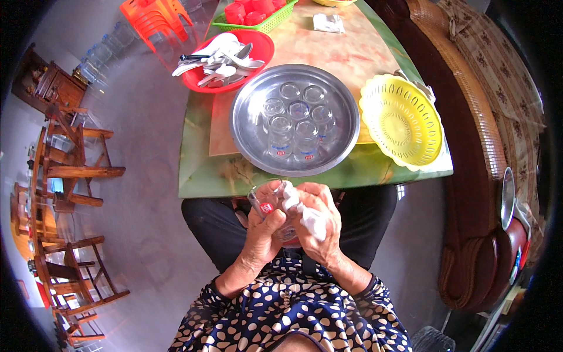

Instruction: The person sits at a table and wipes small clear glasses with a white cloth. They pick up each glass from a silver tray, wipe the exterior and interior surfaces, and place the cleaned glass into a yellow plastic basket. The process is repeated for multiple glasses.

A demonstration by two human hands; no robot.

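Over my lap, just short of the table's near edge, my left hand is wrapped round a clear drinking glass with a small red mark on its side. The glass lies tilted in my grip. My right hand grips a crumpled white cloth, pressed against the glass near its rim. Whether any cloth goes inside the glass is hard to tell. Beyond my hands stands a round steel tray with several clear glasses in it, most of them upside down.
A red basin of spoons and ladles stands at the table's left, behind it a green basket with red cups. At the right sits a yellow plastic basket. A folded white cloth lies farther back. Wooden chairs stand left.
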